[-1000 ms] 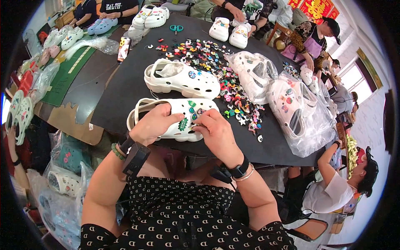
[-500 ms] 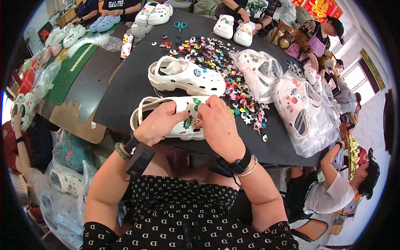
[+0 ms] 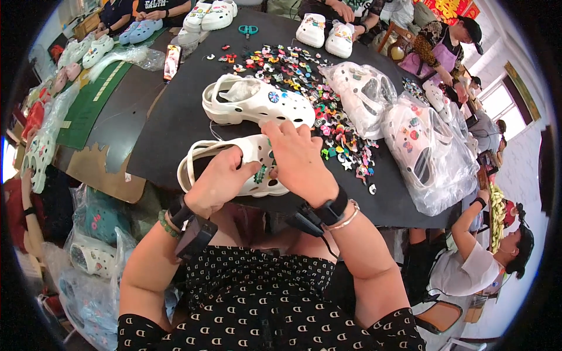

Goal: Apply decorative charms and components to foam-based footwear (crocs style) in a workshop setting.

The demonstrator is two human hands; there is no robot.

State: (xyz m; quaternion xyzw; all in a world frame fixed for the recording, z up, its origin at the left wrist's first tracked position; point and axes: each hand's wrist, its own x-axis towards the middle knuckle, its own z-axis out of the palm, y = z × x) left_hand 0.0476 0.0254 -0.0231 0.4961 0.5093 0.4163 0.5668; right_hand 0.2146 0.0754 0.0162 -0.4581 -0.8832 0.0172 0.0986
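Observation:
A white clog lies on its side at the near edge of the black table. My left hand grips its middle from the near side. My right hand rests on its toe end, fingers pressed down on the top among small coloured charms. A green charm shows between my two hands. A second white clog with a round blue charm lies just behind.
A spread of loose coloured charms covers the table's middle. Clogs in clear bags lie at the right. More white clogs and teal scissors sit at the far side. Other people sit around the table. Bagged clogs lie below left.
My right hand has slid forward over the clog's toe, and the clog has turned slightly under both hands. The view has shifted a little closer.

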